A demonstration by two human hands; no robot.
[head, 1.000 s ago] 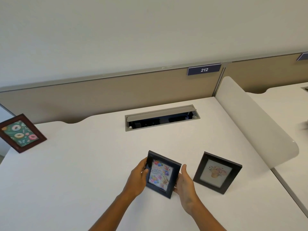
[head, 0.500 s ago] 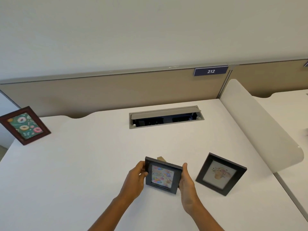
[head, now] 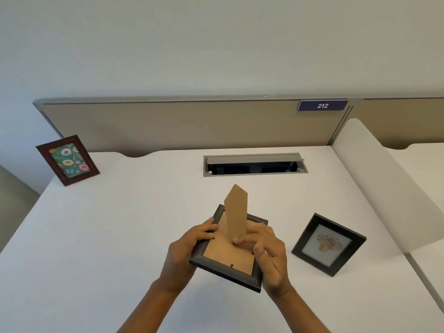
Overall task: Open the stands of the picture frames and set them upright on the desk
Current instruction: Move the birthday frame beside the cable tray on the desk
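I hold a black picture frame (head: 223,267) above the white desk (head: 120,236), its brown cardboard back turned up towards me. Its cardboard stand (head: 236,212) sticks up from the back. My left hand (head: 186,248) grips the frame's left edge. My right hand (head: 269,253) holds the right edge, with fingers at the base of the stand. A second black frame (head: 328,245) with a pale flower picture stands upright to the right. A reddish-brown frame (head: 68,160) with a doughnut picture stands upright at the far left corner.
An open grey cable tray (head: 254,164) is set into the desk at the back. A beige partition (head: 192,123) with a "212" label (head: 322,106) runs behind it. A white side divider (head: 384,183) borders the desk on the right.
The frame in my hands has been turned over from picture side to cardboard back. Its stand now sticks up. My right fingers moved onto the stand's base.
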